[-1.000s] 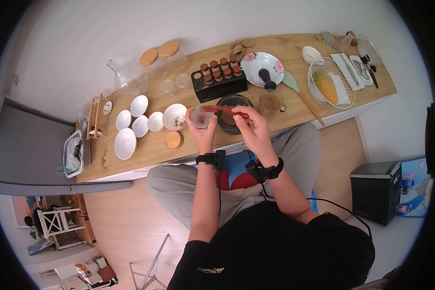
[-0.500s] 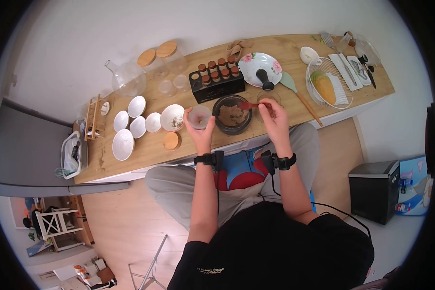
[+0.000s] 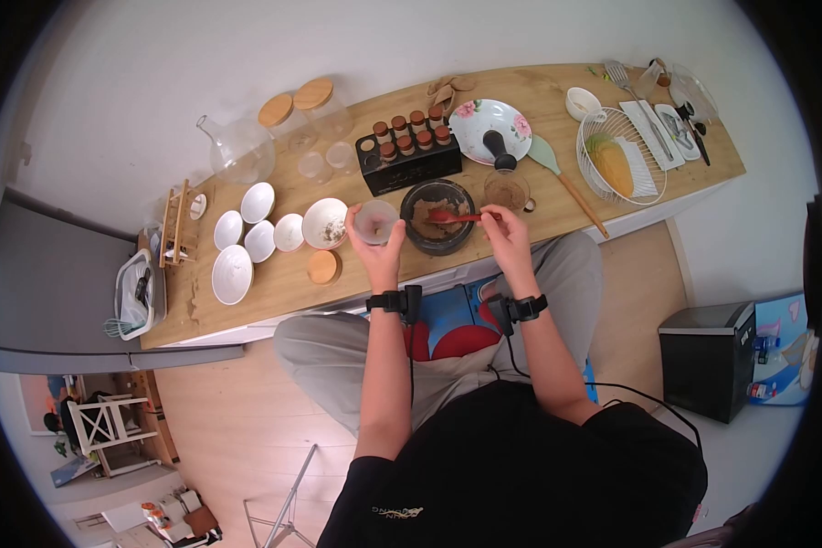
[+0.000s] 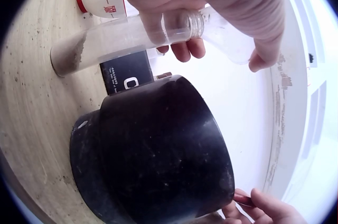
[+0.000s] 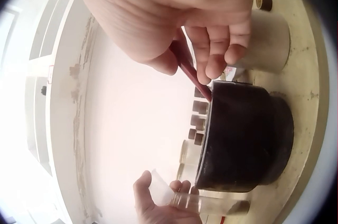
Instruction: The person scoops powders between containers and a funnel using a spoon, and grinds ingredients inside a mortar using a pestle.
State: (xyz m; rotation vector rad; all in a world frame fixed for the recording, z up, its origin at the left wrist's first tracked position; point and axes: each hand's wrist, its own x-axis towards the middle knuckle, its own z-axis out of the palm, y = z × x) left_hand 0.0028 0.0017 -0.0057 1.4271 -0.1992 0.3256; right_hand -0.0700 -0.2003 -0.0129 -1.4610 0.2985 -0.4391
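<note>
In the head view my left hand (image 3: 381, 260) holds a clear funnel (image 3: 374, 222) beside the black mortar (image 3: 440, 246). The left wrist view shows the funnel in the threaded neck of a clear tube (image 4: 116, 39), my fingers curled round the neck. Brown powder (image 4: 70, 55) fills the tube's closed end. My right hand (image 3: 511, 248) pinches the handle of a red spoon (image 3: 446, 217), whose bowl rests in the brown powder inside the mortar. From the right wrist view, the spoon (image 5: 191, 68) slants down over the mortar's rim, which hides its bowl.
Behind the mortar stands a black rack (image 3: 409, 169) of capped tubes. White bowls (image 3: 233, 272) and a wooden lid (image 3: 323, 267) lie to the left. A glass cup of brown powder (image 3: 506, 192), a floral plate (image 3: 470, 137) and a wire basket (image 3: 583, 169) are rightward.
The red spoon has gone from over the funnel rightward to the mortar, and its bowl has lowered into the powder. My left hand has stayed nearly still with the funnel and tube.
</note>
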